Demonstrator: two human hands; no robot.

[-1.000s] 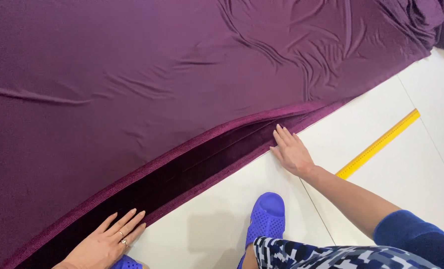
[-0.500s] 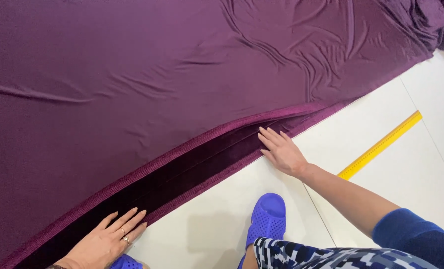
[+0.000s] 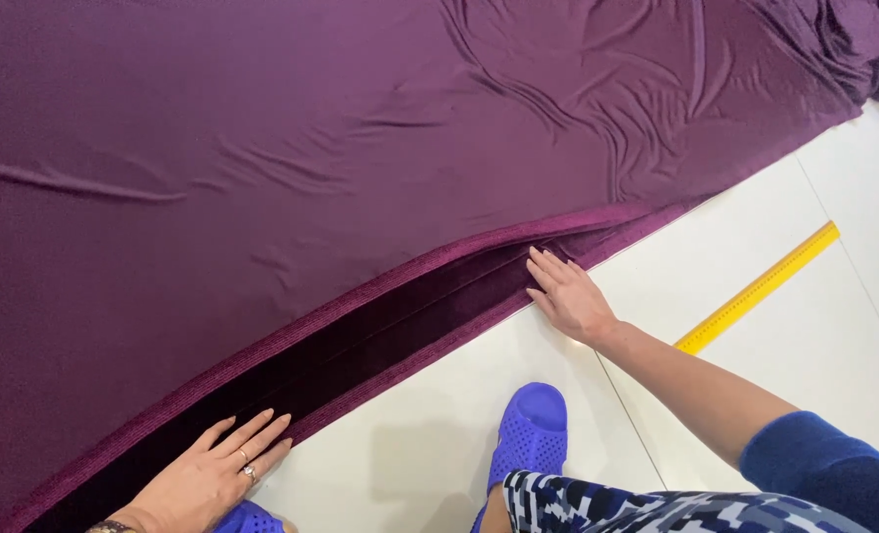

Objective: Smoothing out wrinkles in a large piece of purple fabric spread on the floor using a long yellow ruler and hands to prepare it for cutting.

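Note:
A large sheet of dark purple fabric [image 3: 361, 158] lies spread over a white floor, with wrinkles at the upper right. Its near edge [image 3: 380, 331] is folded under in several layers and runs diagonally from lower left to upper right. My left hand [image 3: 213, 479] lies flat, fingers apart, on the fold at the bottom left; a ring shows on one finger. My right hand [image 3: 568, 296] presses flat on the fabric's edge near the middle, fingers pointing up and left. Neither hand grips anything.
A yellow ruler [image 3: 760, 288] lies on the white tiled floor [image 3: 814, 336] to the right of my right hand. My blue perforated shoe [image 3: 528, 434] stands on the floor below it, and a second blue shoe [image 3: 247, 518] shows by my left hand.
My right hand has slid a little left and down along the fabric's folded edge. My left hand has stayed in place.

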